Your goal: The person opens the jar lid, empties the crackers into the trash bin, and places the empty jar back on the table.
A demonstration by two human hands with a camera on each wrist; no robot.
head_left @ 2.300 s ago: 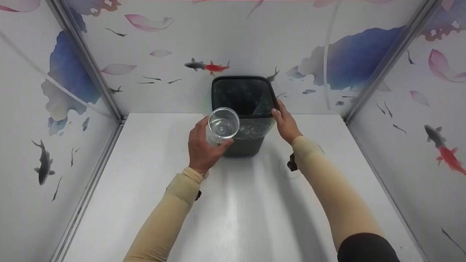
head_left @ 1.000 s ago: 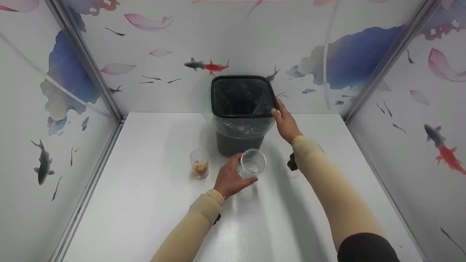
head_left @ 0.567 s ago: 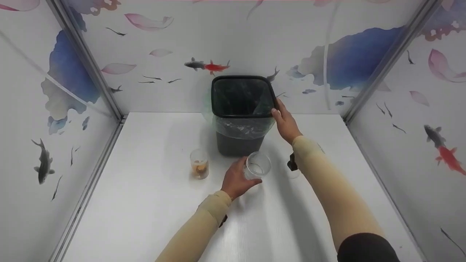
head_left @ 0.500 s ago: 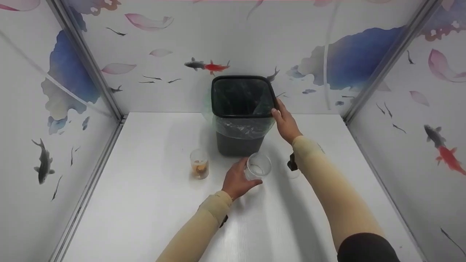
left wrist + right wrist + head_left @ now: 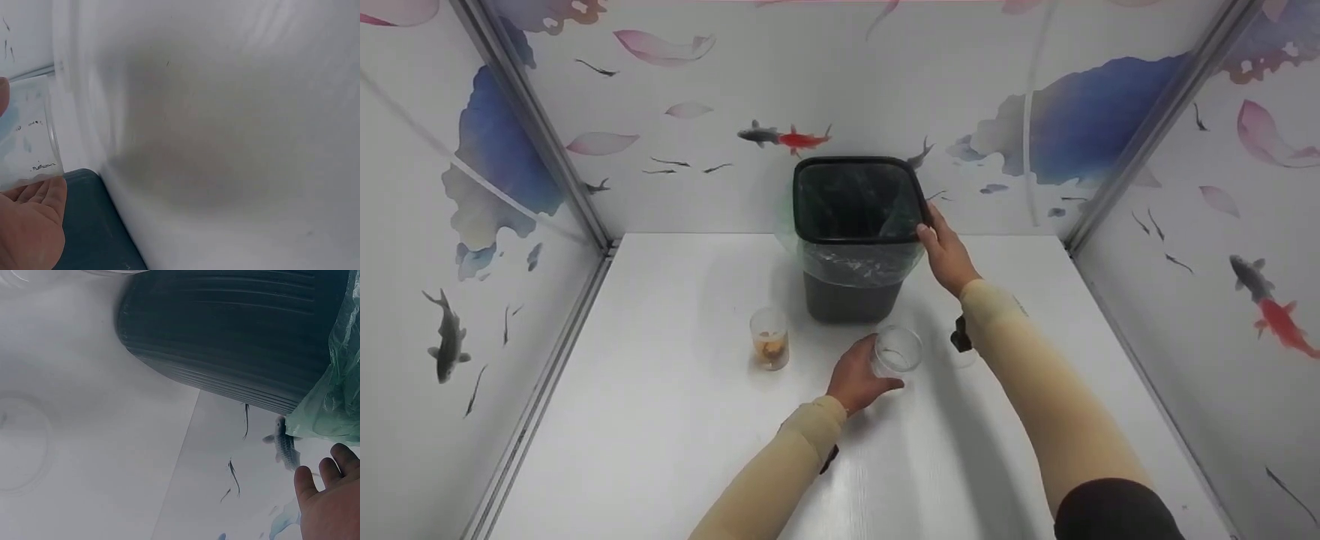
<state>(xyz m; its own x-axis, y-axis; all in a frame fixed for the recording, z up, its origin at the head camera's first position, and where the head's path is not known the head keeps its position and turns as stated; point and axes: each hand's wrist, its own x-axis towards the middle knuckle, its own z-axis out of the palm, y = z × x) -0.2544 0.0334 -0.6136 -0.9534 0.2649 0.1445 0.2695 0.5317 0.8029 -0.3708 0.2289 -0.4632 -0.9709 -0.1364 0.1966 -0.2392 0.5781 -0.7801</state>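
My left hand holds a clear plastic cup low over the white table, in front of the bin. In the left wrist view, the thumb and fingers lie on opposite sides of the cup, which bears small dark markings. My right hand holds the right front corner of a dark trash bin, with the thumb at its black rim. A thin clear greenish bag lines the bin and folds over the rim. In the right wrist view, the fingers show beside the bag.
Left of the bin, a clear cup with orange-brown contents stands on the table. A faint round clear thing lies near my right wrist. Printed walls with metal corner strips enclose the table at the back and sides.
My left hand has moved the clear cup from the bin's front rim down and right, toward the table. The cup with orange-brown contents came into view. My right hand stays at the bin.
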